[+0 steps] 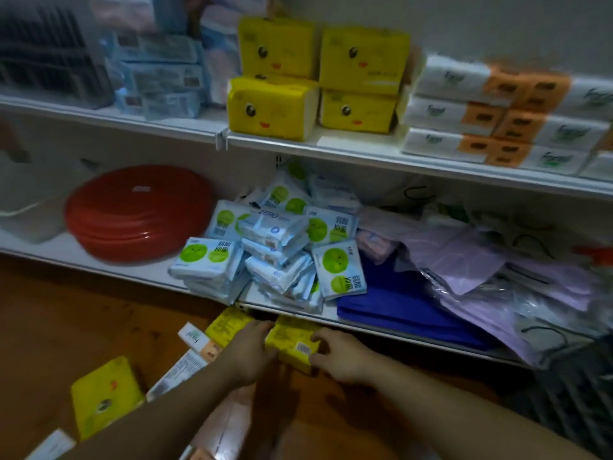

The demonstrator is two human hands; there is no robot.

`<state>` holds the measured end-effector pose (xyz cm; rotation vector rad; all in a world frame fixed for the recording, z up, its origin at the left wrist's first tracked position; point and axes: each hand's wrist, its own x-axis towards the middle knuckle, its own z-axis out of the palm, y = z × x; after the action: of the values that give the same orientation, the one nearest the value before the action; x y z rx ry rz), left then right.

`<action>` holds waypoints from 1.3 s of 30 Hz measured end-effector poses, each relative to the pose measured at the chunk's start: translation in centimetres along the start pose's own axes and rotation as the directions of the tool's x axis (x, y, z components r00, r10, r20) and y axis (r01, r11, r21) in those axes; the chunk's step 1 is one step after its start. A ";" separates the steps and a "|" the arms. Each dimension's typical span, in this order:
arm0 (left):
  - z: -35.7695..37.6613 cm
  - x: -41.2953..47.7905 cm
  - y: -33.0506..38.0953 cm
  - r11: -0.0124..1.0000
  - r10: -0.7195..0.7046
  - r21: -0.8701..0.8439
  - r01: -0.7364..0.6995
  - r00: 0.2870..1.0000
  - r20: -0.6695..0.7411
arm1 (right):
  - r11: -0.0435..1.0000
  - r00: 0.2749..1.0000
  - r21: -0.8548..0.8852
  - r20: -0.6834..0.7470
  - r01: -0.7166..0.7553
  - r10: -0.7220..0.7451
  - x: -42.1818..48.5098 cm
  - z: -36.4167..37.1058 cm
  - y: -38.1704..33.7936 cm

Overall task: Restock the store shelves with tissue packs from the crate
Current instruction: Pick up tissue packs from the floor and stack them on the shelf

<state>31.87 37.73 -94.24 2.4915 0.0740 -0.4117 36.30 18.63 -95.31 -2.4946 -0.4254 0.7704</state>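
Left hand (250, 348) and right hand (341, 358) hold 1 yellow tissue pack (292, 338), fingers curled round its ends; a second yellow pack (229, 325) lies just left of the left fingers.

your left hand (247, 350) covers the left end of the yellow pack (292, 336), and the fingers (326, 340) of your right hand (338, 355) hide its right edge; the print on its label (303, 347) is too small to read. your left forearm (166, 403) cuts off a corner of a second yellow pack (106, 390) at lower left. the dark rack (49, 51) and blue packs (156, 68) at top left are smeared. the orange-and-white packs (497, 104) run off the right edge; a dark grid (577, 413) at bottom right is too dim to name.
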 end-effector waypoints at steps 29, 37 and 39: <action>4.0 1.7 -1.8 0.719 -0.233 -0.622 0.311 0.951 0.205 | 0.598 0.951 0.765 0.058 -0.238 0.305 -1.0 7.7 2.4; -3.4 -1.7 2.5 0.731 -0.006 -0.682 0.030 0.999 0.038 | 0.775 0.974 0.631 -0.157 -0.026 0.161 -5.5 -0.7 -2.5; -5.5 -2.4 4.6 0.738 0.063 -0.672 -0.063 0.998 -0.024 | 0.819 0.949 0.572 -0.280 0.044 0.144 -6.4 -3.5 -3.8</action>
<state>31.74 37.21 -86.68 1.7617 0.1156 -0.2857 32.75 17.83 -87.89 -2.0001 0.0013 0.4196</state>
